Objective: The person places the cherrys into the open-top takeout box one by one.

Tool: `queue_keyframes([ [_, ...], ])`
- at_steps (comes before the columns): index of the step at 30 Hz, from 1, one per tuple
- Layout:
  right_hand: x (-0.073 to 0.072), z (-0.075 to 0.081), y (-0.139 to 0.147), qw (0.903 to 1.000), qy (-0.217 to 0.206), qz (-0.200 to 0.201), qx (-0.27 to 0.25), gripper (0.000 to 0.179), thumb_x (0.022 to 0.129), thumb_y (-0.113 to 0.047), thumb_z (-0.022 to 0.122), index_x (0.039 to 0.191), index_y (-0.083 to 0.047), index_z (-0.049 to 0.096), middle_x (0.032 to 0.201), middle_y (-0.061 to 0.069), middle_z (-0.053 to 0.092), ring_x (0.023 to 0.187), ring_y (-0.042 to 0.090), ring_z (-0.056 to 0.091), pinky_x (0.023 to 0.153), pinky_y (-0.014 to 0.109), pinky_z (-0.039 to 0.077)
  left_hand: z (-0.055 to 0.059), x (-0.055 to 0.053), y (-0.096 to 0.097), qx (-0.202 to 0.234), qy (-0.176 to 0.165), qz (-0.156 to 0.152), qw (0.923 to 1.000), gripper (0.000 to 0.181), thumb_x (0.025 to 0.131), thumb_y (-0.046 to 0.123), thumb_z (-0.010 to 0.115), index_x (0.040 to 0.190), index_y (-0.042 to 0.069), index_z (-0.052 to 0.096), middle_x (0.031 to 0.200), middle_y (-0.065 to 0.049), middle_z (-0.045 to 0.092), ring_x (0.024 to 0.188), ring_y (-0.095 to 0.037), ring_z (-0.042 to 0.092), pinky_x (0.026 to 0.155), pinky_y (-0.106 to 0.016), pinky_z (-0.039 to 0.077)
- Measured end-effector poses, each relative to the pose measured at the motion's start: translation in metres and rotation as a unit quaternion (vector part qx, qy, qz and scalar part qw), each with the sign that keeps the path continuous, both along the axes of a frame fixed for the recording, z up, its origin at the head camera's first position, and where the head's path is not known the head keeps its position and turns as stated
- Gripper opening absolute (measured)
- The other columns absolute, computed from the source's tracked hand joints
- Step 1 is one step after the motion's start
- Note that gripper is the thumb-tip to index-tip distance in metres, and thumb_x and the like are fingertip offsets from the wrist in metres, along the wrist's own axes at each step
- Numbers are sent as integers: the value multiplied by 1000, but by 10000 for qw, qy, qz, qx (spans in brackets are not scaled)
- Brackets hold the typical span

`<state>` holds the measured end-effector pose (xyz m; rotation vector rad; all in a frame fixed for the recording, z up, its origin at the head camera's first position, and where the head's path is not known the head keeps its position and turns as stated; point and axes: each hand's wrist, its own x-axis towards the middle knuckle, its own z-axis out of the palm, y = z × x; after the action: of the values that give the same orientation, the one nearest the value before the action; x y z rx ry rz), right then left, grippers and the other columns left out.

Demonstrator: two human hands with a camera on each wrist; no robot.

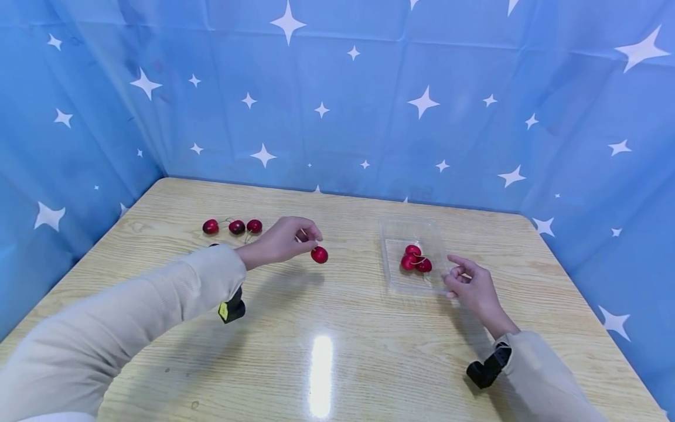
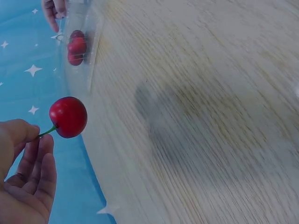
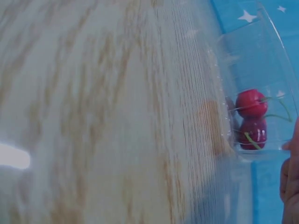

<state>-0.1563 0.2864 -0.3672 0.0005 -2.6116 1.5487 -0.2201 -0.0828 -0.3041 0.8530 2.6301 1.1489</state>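
Observation:
My left hand (image 1: 287,239) pinches a red cherry (image 2: 68,117) by its green stem between thumb and fingertips. The cherry hangs above the table, left of a clear plastic box (image 1: 391,286). Inside the box lies a small cluster of red cherries (image 1: 408,261) with stems. At the box's right side, my right hand (image 1: 477,290) holds the rim between thumb and curled fingers, its index finger stretched out. The right wrist view shows only part of that hand (image 3: 292,179) at its edge, beside the box wall.
Several dark red cherries (image 1: 237,227) with stems lie on the wooden table (image 1: 369,351) at the back left, behind my left wrist. A blue curtain (image 1: 337,135) with white stars encloses the table's back and sides. A bright light reflection (image 1: 320,375) shows on the front tabletop.

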Motion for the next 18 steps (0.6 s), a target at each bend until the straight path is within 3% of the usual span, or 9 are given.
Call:
queue_keyframes([
  [18, 0, 0, 1, 10000, -40, 58, -42, 48, 84, 0, 53, 129, 8, 38, 79, 7, 46, 52, 4, 52, 51, 24, 49, 19, -28, 53, 431, 66, -127, 9990, 9, 83, 6, 59, 91, 4, 62, 80, -5, 59, 70, -18, 56, 65, -24, 45],
])
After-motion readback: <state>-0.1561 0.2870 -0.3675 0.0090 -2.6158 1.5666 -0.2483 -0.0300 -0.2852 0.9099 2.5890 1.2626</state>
